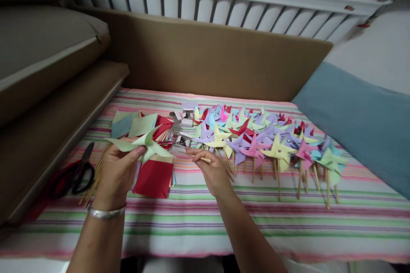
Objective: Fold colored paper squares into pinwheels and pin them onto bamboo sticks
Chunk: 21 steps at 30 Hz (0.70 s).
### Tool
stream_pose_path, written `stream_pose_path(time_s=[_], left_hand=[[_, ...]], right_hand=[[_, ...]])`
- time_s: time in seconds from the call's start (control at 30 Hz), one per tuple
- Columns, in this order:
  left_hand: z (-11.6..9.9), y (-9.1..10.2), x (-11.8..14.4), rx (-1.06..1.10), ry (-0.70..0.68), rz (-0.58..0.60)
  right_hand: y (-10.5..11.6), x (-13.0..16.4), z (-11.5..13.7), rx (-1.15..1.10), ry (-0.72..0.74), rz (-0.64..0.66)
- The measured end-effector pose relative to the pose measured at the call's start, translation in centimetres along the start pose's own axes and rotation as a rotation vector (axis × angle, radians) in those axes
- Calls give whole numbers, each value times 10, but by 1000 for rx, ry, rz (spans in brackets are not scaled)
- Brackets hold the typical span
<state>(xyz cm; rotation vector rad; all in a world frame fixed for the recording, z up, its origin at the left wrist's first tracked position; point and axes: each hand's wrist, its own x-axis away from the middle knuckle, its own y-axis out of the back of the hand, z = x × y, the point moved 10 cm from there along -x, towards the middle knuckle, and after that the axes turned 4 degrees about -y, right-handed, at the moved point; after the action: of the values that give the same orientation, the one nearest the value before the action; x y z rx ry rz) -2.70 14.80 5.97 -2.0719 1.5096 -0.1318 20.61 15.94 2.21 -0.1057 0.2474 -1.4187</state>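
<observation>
My left hand (123, 164) pinches a pale green paper pinwheel (149, 147), its blades folded in, held above the stacked paper squares. In my right hand (209, 168) is a wooden stick (205, 160); only a short end shows, and the rest is hidden by the hand. The right fingertips are beside a small open box (183, 140) with dark little pieces inside, too small to name. Below the pinwheel lies a pile of red paper squares (152, 179). More red sheets (165, 130) and pale green sheets (142, 123) are fanned behind it.
Many finished pinwheels on sticks (254, 149) cover the table's right side. Black-handled scissors (80, 170) and loose wooden sticks (96, 179) lie at the left. Small boxes (187, 115) stand behind. Brown cushions (48, 106), a brown board (208, 55) and a blue panel (355, 123) border the striped cloth (179, 226).
</observation>
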Motion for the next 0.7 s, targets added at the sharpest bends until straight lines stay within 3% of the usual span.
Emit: stream_pose_path(time_s=[0.13, 0.27, 0.37, 0.47, 0.7], left_hand=[[-4, 4, 1, 18, 8, -24], [-12, 5, 1, 23, -16, -18], [-15, 5, 1, 47, -13, -11], [-15, 5, 2, 80, 6, -3], [-16, 20, 1, -9, -20, -51]], right_hand=[[-9, 24, -18, 496, 73, 224], [7, 48, -35, 721, 7, 346], [19, 41, -32, 852, -65, 215], [23, 18, -41, 1101, -242, 31], [2, -10, -74, 1309, -446, -78]])
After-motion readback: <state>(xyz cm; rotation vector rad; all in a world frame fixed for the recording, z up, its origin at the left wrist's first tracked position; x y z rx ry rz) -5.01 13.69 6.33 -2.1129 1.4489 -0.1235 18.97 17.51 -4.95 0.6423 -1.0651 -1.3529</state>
